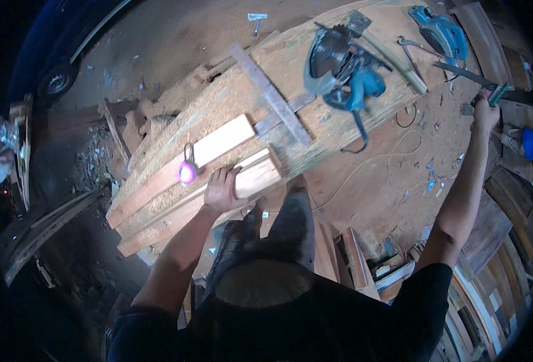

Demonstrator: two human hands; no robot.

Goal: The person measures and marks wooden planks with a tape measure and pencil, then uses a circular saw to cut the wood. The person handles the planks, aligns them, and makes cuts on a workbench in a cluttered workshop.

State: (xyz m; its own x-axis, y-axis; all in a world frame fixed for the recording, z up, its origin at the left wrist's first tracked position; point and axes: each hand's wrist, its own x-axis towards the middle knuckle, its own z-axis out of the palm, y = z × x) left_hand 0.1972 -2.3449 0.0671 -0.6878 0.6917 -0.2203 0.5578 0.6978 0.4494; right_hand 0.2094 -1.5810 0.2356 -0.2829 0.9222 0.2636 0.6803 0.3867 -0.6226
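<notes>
My left hand (221, 190) lies over a thick wooden beam (259, 174) at the near edge of the bench, its fingers curled across the top. Beside the beam is a paler plank (224, 140), with a small pink and white round lamp or tape (187, 172) on it; I cannot tell which. My right arm stretches far out to the right, where my right hand (488, 114) is closed around a green-handled tool (499, 94). A long dark blade or bar (469, 73) reaches left from near that hand; whether it belongs to the tool is unclear.
A teal circular saw (354, 87) rests blade-up on the sawdust-covered bench (315, 136). A metal square (272, 93) lies left of it. Farther right are pincers (410, 45) and a teal power planer (438, 33). A cable (390, 154) crosses the floor; stacked boards (484, 235) stand right.
</notes>
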